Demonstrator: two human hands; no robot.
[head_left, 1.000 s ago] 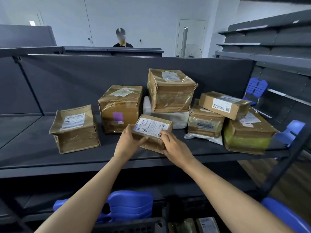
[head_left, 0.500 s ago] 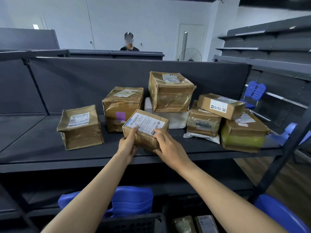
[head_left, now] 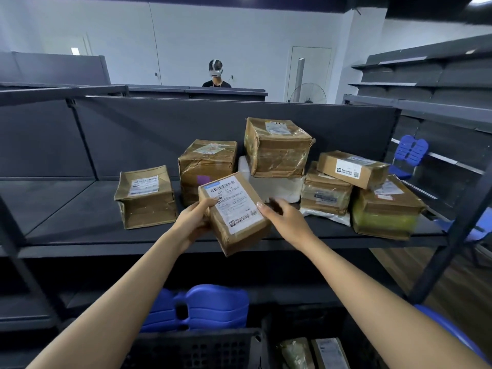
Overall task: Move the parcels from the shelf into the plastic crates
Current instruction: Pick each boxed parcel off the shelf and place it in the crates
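A small brown parcel (head_left: 233,209) with a white label hangs tilted just above the front edge of the dark shelf (head_left: 80,235). My left hand (head_left: 194,219) grips its left side. My right hand (head_left: 282,218) is at its right edge, thumb on the top rim, fingers blurred beside it. Several other taped parcels stay on the shelf: one at the left (head_left: 145,197), one behind the held parcel (head_left: 206,162), and a stack at the right (head_left: 277,147). A black perforated plastic crate (head_left: 197,347) sits at the bottom of the view.
Beside the crate, at the bottom right, lie two parcels (head_left: 314,352). A blue plastic seat (head_left: 202,306) stands under the shelf, another blue seat (head_left: 410,153) at the right. A slanted black shelf post (head_left: 450,246) rises on the right. A person (head_left: 216,75) stands beyond the far partition.
The small parcel has come up off the shelf towards me and turned so its label faces up. My right hand has slid to its right edge.
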